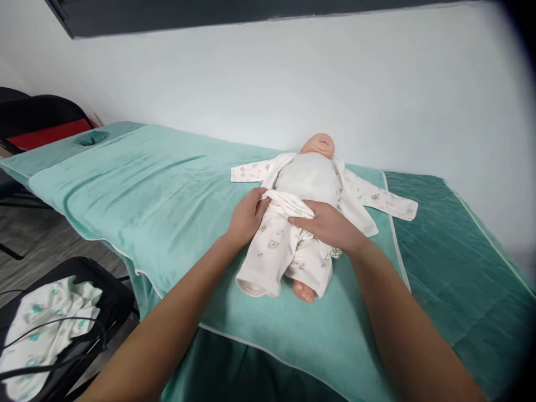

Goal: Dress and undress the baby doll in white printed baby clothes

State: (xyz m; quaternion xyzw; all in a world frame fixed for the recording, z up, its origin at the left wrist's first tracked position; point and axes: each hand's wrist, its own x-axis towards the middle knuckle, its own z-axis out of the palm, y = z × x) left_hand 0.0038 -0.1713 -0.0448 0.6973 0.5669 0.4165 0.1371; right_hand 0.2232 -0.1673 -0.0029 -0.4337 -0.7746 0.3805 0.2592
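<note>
A baby doll [320, 144] lies on its back on the green-covered bed, head toward the wall. Its white printed jacket [385, 201] is spread with the front apart and both sleeves stretched out, baring the pale torso [307, 174]. White printed baby trousers [274, 243] cover the doll's legs, the waist bunched at the hips. My left hand [248, 216] grips the waistband at its left side. At the other side, my right hand [329, 223] pinches the waistband between thumb and fingers. One foot [303, 291] pokes out of the right trouser leg; the other foot is hidden.
The bed [138, 167] runs along a white wall, with a darker green quilted cover [456, 245] at the right. On a black chair [98, 279] at lower left lies a folded white printed cloth [54, 318], crossed by black cables. Another chair with red [50, 134] stands behind.
</note>
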